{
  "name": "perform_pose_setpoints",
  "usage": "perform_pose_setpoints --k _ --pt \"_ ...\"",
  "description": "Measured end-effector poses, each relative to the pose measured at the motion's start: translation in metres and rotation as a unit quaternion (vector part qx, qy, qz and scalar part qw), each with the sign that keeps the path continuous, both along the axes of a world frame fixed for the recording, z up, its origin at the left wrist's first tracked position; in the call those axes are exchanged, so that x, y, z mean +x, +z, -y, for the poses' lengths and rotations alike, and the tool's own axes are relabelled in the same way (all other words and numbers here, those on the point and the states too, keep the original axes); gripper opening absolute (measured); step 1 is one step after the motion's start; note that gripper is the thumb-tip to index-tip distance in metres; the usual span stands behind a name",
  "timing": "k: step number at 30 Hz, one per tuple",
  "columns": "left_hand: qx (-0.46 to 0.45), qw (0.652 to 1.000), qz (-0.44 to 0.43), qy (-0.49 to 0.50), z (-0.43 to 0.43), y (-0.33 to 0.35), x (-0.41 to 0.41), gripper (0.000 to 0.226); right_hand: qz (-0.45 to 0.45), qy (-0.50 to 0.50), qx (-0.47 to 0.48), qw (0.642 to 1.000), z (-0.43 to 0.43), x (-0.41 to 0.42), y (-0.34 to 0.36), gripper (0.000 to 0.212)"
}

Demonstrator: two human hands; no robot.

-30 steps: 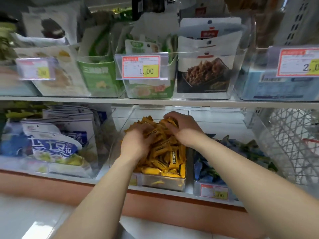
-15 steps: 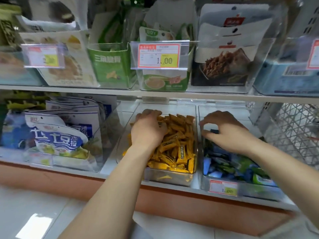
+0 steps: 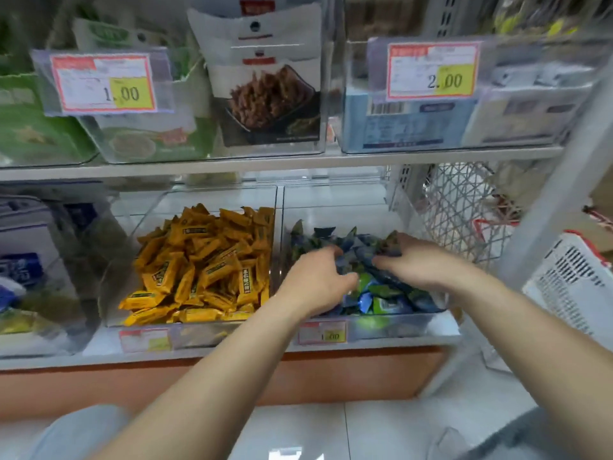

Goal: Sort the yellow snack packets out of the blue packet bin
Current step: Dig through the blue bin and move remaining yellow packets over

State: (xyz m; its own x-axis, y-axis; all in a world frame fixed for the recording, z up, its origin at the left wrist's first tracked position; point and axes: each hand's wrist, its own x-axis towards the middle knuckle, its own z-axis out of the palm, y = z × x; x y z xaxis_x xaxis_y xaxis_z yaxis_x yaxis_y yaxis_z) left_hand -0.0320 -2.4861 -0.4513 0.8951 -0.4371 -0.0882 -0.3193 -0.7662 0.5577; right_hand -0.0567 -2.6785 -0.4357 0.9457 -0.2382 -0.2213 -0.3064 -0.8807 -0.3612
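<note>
Two clear bins stand side by side on the lower shelf. The left bin is heaped with yellow snack packets. The right bin holds blue and green packets; I see no yellow packet showing among them. Both my hands are inside the right bin. My left hand digs into the pile near the bin's left wall, finger and thumb spread around packets. My right hand curls its fingers and thumb round a few dark blue packets at the pile's top.
An upper shelf overhangs the bins, carrying clear boxes of bagged snacks and price tags. A white wire basket and a white crate stand to the right. Large blue-white bags fill the bin at left. Tiled floor lies below.
My left hand has left the yellow packet bin and moved right into the blue packet bin beside my right hand. The view has swung right and closer.
</note>
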Motion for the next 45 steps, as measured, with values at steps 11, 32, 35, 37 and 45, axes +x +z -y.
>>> perform_pose_setpoints --k 11,32,35,37,45 --pt "0.146 0.984 -0.102 0.032 0.042 -0.025 0.068 0.073 -0.038 0.0 0.212 0.977 0.004 0.04 -0.046 0.056" --pt "-0.194 0.973 0.005 0.127 0.037 -0.007 0.084 0.003 0.224 0.051 0.153 0.961 0.038 0.036 0.018 0.016" --pt "-0.116 0.99 0.066 0.038 0.062 -0.009 0.069 0.022 0.254 0.017 0.075 0.964 0.054 0.027 0.015 0.038" --pt "-0.091 0.993 0.033 -0.068 0.078 -0.013 0.061 0.03 0.166 0.004 0.043 0.985 0.059 0.026 0.008 0.056" --pt "0.245 0.93 0.124 -0.244 0.074 -0.032 0.078 0.065 0.055 0.004 0.124 0.991 0.07 0.018 -0.006 0.065"
